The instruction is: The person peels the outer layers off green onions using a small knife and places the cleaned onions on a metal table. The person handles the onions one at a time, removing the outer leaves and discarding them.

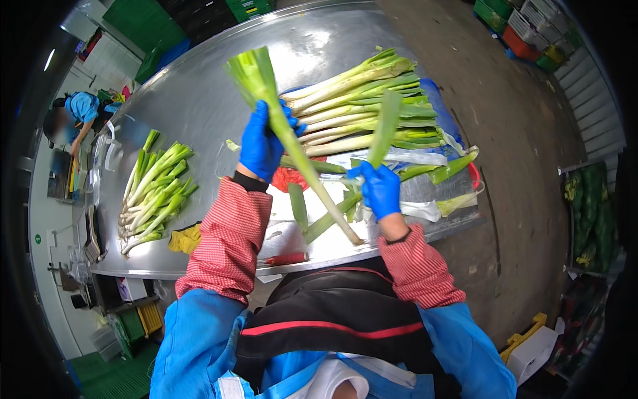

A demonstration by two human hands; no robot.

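My left hand [266, 142], in a blue glove, grips a long leek [301, 159] by its green upper part. The leek slants across the front of the steel table [199, 104], its root end low and towards me. In its blue glove, my right hand [379, 189] holds a loose green leek leaf [387, 127] that points upward. A pile of untrimmed leeks [349, 112] lies on blue plastic beyond my hands. To the left rests a heap of shorter cut leeks [157, 192]. Peeled leaf scraps [331, 219] lie under and around my hands.
A red-handled tool [286, 258] lies at the table's near edge, and a yellow cloth [185, 239] sits left of my left forearm. Another person [82, 112] bends at the far left. Crates [528, 30] stand on the floor at upper right; green vegetables [593, 214] are at right.
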